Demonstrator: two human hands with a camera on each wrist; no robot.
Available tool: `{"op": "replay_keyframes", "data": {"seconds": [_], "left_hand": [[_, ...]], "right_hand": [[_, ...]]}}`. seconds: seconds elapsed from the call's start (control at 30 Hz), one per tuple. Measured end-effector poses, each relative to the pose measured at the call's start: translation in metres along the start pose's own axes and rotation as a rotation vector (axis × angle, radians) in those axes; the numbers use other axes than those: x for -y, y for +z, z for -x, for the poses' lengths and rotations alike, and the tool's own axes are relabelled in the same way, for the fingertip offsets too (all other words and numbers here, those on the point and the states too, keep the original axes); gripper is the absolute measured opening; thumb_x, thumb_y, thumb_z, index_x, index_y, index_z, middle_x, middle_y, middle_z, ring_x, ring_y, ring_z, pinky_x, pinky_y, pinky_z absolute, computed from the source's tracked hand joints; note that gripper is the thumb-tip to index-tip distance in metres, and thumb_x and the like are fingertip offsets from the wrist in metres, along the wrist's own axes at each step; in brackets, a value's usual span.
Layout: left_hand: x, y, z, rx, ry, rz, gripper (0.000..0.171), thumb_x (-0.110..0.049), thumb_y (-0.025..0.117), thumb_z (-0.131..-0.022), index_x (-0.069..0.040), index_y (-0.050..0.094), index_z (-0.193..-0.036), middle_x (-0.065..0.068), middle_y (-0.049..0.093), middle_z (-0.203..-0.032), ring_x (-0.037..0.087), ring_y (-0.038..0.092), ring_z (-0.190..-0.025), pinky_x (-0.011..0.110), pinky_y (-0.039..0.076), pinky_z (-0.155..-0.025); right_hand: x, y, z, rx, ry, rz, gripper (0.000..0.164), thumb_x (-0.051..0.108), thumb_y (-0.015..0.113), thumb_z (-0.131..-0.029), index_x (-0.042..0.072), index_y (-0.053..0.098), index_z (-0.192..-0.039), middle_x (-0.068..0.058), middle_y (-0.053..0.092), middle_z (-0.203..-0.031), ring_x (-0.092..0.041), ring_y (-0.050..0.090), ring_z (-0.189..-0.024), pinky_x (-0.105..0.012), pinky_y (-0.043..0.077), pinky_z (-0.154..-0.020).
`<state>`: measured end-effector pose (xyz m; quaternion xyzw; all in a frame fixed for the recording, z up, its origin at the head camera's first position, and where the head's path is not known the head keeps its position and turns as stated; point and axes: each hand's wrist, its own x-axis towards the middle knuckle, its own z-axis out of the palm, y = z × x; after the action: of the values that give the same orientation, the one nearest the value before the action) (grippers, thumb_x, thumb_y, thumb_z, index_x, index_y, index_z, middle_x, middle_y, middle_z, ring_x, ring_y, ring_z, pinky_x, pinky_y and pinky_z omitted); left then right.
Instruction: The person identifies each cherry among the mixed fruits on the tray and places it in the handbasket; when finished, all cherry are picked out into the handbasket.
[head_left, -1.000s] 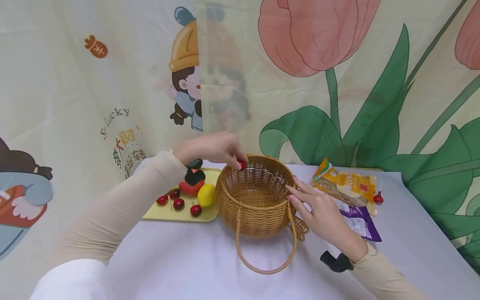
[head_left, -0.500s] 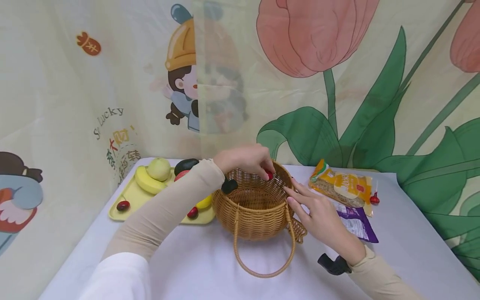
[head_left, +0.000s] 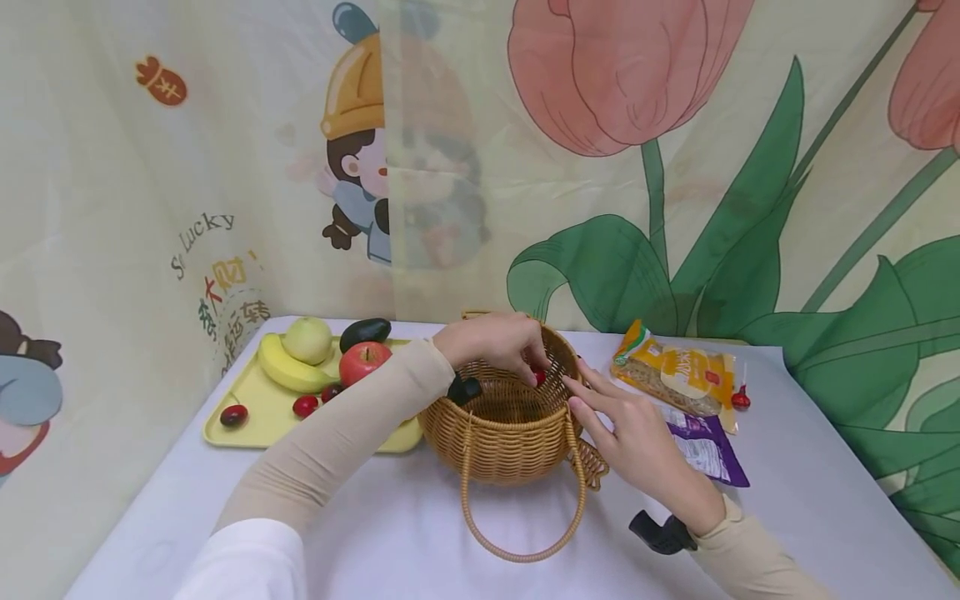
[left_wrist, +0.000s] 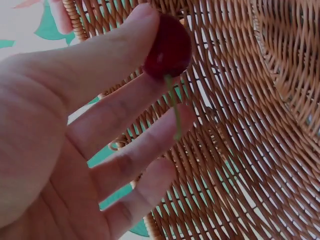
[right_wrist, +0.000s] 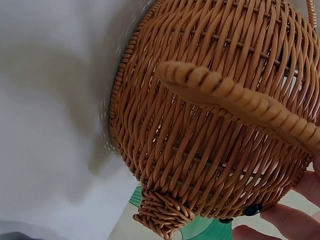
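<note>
A brown wicker basket (head_left: 495,454) stands on the white-covered table, its handle (head_left: 522,557) hanging down at the front. Inside its opening, my left hand (head_left: 498,340) pinches a dark red cherry (left_wrist: 170,47) between thumb and forefinger. The cherry's green stem (left_wrist: 175,107) points down past the other fingers, which are spread apart. With fingers extended, my right hand (head_left: 633,429) rests against the basket's right rim. Fingertips (right_wrist: 290,220) show beside the basket wall (right_wrist: 215,145) in the right wrist view. Much of the basket's floor is hidden by my left hand.
Left of the basket, a yellow tray (head_left: 270,427) bears a banana (head_left: 288,372), a pale round fruit (head_left: 307,340), an avocado (head_left: 365,333), a red apple (head_left: 363,363) and several cherries (head_left: 305,406). My left forearm covers part of it. An orange packet (head_left: 678,371) and a purple packet (head_left: 708,450) lie to the right.
My left hand has carried the cherry rightward from the basket's left rim and lowered it into the opening. My right hand stays at the right rim. The head view has shifted slightly.
</note>
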<state>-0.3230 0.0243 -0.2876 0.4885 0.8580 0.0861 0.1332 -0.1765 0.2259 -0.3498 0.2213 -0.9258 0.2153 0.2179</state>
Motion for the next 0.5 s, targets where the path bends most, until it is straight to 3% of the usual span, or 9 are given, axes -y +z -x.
{"op": "replay_keyframes", "data": {"seconds": [0.23,0.5], "left_hand": [[-0.0001,0.0001,0.0024,-0.004,0.022,-0.007,0.036,-0.030,0.081,-0.089,-0.018,0.077,-0.123,-0.001,0.076,-0.122,0.011,0.071,-0.113,0.027,0.057,-0.096],[-0.0044,-0.0026,0.0030,-0.092,0.036,-0.009,0.035,-0.032,0.080,-0.090,-0.018,0.077,-0.122,-0.002,0.077,-0.121,0.011,0.071,-0.112,0.029,0.057,-0.096]], "right_hand": [[0.0010,0.0013,0.0004,-0.004,0.011,-0.002,0.036,0.023,0.060,-0.104,0.010,0.066,-0.138,-0.018,0.054,-0.150,-0.046,0.060,-0.127,-0.049,0.059,-0.088],[0.0028,0.0011,0.0002,0.001,0.010,0.009,0.037,0.023,0.061,-0.104,0.009,0.065,-0.138,-0.018,0.054,-0.151,-0.045,0.059,-0.128,-0.049,0.058,-0.089]]}}
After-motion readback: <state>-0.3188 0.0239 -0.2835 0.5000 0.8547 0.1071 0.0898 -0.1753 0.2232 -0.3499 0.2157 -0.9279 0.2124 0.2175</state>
